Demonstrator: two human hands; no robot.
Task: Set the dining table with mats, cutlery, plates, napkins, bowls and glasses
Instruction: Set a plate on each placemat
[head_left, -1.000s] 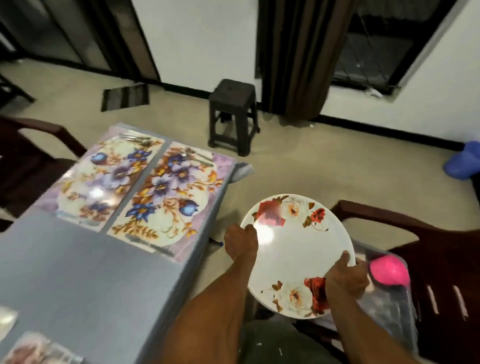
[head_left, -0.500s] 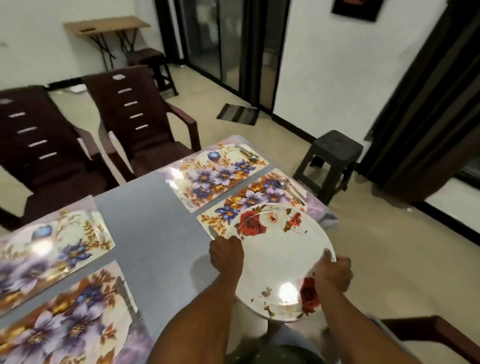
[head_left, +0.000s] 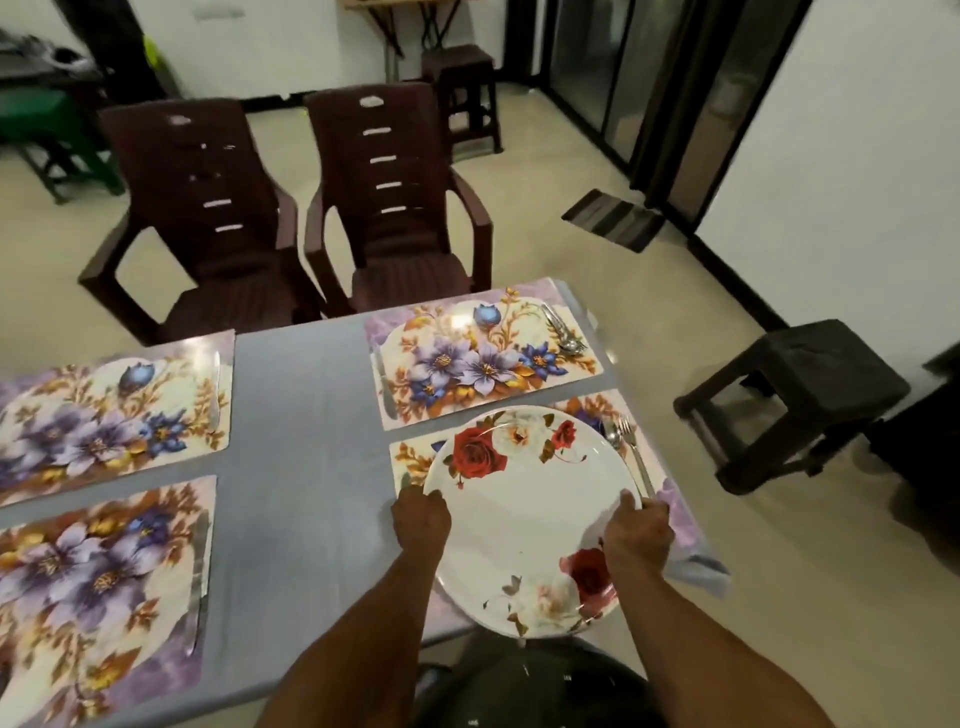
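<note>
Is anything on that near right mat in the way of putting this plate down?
Nothing visible blocks it. The fork and spoon lie along the mat's right edge, just beside the plate; both hands hold the plate's rim.

Two dark brown plastic armchairs (head_left: 291, 208) are standing side by side behind the grey-clothed worktop (head_left: 306, 467) on a pale beige floor (head_left: 649, 312). A dark plastic stool (head_left: 795, 400) is sitting at the right near a white wall (head_left: 857, 130), and a striped doormat (head_left: 613, 218) is lying before dark glass doors (head_left: 613, 67).
</note>
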